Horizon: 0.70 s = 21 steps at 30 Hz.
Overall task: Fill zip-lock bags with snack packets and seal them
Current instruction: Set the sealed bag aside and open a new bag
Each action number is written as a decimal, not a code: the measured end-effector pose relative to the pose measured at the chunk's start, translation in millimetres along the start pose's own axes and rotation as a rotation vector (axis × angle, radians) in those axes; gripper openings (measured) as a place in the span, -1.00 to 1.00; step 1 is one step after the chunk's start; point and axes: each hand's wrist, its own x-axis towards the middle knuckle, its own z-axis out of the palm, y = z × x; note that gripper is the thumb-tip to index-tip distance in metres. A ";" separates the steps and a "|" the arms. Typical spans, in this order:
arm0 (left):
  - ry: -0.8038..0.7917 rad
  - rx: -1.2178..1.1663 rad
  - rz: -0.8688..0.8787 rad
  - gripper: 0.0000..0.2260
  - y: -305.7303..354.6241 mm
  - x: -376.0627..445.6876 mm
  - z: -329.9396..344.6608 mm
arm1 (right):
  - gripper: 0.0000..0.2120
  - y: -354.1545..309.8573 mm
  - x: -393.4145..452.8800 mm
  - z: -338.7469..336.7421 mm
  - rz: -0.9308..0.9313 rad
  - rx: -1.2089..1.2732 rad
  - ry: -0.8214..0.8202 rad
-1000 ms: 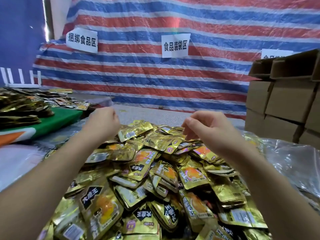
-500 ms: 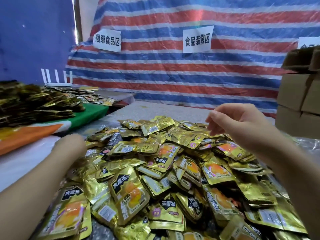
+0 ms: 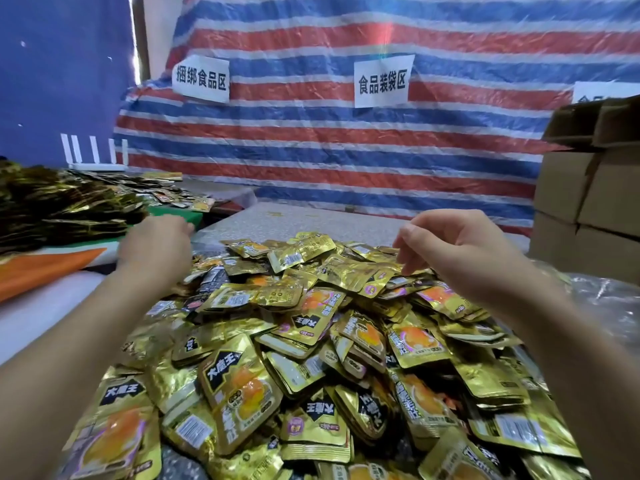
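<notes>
Here your right hand (image 3: 460,258) hovers with fingers loosely curled, its grip empty, just above the heap of snack packets (image 3: 311,341); your left hand (image 3: 156,244) reaches past the heap's far-left edge, its grip hidden from view.

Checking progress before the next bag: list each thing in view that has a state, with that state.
left hand: over the far left edge of the pile, knuckles up, grip hidden
right hand: fingers loosely curled, holding nothing
snack packets: loose heap, sealed, unbagged
clear plastic bags: crumpled at right, seal unclear
cardboard boxes: stacked, top one's flaps open
</notes>
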 end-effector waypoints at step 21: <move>0.294 -0.991 0.974 -0.75 187.4 -118.3 -1.3 | -0.70 21.7 15.6 -3.6 0.497 0.384 0.199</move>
